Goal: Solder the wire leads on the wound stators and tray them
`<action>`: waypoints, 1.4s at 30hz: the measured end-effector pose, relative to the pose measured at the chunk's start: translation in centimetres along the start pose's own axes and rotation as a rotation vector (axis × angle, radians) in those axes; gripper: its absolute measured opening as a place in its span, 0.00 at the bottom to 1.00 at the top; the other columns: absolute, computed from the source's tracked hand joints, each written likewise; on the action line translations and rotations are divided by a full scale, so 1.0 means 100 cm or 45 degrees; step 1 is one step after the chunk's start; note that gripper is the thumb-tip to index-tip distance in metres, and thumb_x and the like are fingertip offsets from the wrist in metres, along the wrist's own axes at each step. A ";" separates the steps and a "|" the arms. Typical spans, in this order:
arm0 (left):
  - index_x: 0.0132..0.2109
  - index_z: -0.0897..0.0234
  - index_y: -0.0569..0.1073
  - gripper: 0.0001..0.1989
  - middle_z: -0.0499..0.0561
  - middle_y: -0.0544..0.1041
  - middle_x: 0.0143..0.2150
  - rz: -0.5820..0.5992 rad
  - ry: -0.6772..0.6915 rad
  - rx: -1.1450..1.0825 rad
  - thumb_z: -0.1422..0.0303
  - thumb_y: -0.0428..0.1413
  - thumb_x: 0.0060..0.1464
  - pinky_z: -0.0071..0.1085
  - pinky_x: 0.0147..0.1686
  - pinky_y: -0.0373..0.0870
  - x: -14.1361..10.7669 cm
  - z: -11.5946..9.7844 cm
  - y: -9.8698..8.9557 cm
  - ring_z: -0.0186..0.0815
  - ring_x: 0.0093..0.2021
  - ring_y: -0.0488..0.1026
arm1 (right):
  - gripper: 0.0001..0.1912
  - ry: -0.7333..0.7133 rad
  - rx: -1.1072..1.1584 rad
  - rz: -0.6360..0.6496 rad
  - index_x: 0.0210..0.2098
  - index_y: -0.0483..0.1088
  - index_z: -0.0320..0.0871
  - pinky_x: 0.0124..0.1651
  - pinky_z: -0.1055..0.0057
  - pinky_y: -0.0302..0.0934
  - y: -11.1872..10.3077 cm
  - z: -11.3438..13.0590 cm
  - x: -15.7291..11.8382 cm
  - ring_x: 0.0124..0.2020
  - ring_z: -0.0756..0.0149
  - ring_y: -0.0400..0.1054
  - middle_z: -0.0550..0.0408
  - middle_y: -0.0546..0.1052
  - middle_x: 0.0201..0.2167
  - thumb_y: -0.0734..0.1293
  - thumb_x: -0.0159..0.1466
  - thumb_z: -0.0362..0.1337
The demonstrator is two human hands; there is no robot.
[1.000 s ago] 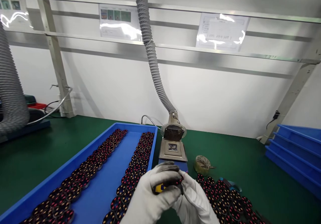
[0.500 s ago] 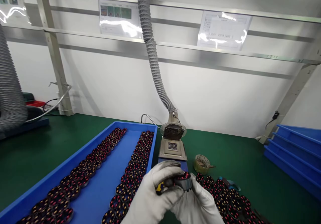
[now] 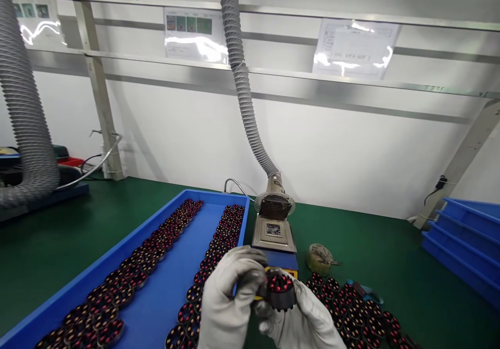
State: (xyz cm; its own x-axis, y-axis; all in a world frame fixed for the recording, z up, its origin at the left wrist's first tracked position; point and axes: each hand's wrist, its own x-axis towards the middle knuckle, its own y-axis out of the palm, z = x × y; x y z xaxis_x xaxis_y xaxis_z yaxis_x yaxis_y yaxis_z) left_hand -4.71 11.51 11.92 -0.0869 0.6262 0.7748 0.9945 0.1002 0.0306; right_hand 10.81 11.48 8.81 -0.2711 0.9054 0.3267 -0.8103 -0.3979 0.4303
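Note:
My right hand (image 3: 308,315), in a white glove, holds a round black part (image 3: 281,291) with red spots on top and small pins underneath. Close beside it on the left is my left hand (image 3: 234,291), gloved too, with its darkened fingers curled; whether they touch the part is unclear. Behind the hands stands a metal-topped device (image 3: 274,232) on a blue base. To the left, a blue tray (image 3: 156,281) holds rows of similar round parts. More such parts (image 3: 357,312) lie in a pile on the green table at the right.
A grey ribbed hose (image 3: 246,94) hangs down to the device. Right of the device sits a small round tin (image 3: 319,259), with a blue-handled tool (image 3: 369,291) near the pile. Stacked blue trays (image 3: 464,245) stand at far right. Another hose (image 3: 27,99) is at far left.
The round part has turned so its top and side show more fully. My left hand's fingers have drawn back leftward from it. The whole view has shifted slightly.

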 end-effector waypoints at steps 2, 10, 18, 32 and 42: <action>0.31 0.54 0.75 0.09 0.44 0.78 0.35 -0.092 -0.257 -0.112 0.73 0.53 0.52 0.26 0.39 0.70 0.000 -0.003 -0.003 0.35 0.38 0.75 | 0.20 0.032 0.052 0.021 0.40 0.73 0.46 0.33 0.62 0.70 0.006 0.003 -0.006 0.34 0.60 0.75 0.50 0.79 0.36 0.68 0.54 0.52; 0.27 0.57 0.78 0.05 0.49 0.78 0.33 0.385 -0.545 -0.386 0.72 0.58 0.46 0.24 0.34 0.72 0.006 -0.008 0.001 0.38 0.35 0.75 | 0.12 0.231 0.261 -0.066 0.34 0.75 0.46 0.39 0.60 0.69 0.007 0.012 -0.007 0.36 0.58 0.74 0.51 0.80 0.33 0.73 0.51 0.43; 0.34 0.57 0.78 0.06 0.51 0.77 0.41 0.200 -0.607 -0.189 0.69 0.60 0.45 0.27 0.43 0.69 0.005 -0.010 -0.011 0.41 0.44 0.73 | 0.20 0.248 0.417 -0.094 0.40 0.75 0.48 0.45 0.55 0.66 0.011 -0.001 -0.013 0.38 0.57 0.74 0.50 0.78 0.40 0.75 0.48 0.45; 0.37 0.53 0.77 0.05 0.46 0.77 0.41 0.008 -0.444 -0.327 0.67 0.58 0.52 0.26 0.47 0.67 0.001 -0.014 -0.009 0.37 0.47 0.71 | 0.18 -0.491 -0.343 -0.708 0.41 0.70 0.48 0.37 0.71 0.69 0.031 -0.016 -0.014 0.38 0.62 0.73 0.51 0.78 0.40 0.73 0.51 0.38; 0.33 0.60 0.78 0.11 0.51 0.79 0.34 0.014 -1.066 -1.069 0.62 0.67 0.42 0.25 0.40 0.71 -0.012 -0.007 0.031 0.37 0.38 0.76 | 0.19 -1.267 -1.572 -0.715 0.42 0.70 0.52 0.45 0.65 0.67 0.027 -0.035 -0.019 0.46 0.61 0.68 0.56 0.71 0.46 0.65 0.56 0.23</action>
State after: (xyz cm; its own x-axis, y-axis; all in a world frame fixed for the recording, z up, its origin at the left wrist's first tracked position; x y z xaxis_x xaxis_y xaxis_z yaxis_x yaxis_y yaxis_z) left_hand -1.51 10.52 11.51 0.2213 0.9661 0.1328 0.6954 -0.2518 0.6731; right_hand 7.28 9.22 6.41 0.1929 0.2538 0.9478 -0.7107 0.7021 -0.0434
